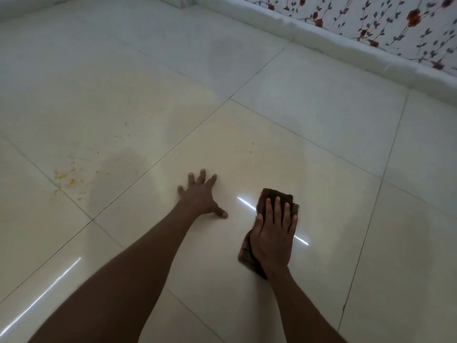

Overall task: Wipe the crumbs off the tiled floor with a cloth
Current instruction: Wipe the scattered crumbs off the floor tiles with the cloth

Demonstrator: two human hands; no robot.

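Brown cloth [277,198], one; hands, two; crumbs [70,180] scattered.

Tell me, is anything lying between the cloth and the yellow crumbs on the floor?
Yes: the left hand rests flat on the tiled floor between the cloth, pressed under the right hand, and the main crumbs further left.

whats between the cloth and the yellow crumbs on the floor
In the head view, the left hand rests flat on the tiled floor between the dark cloth under the right hand and the main patch of yellow crumbs; otherwise bare tile.
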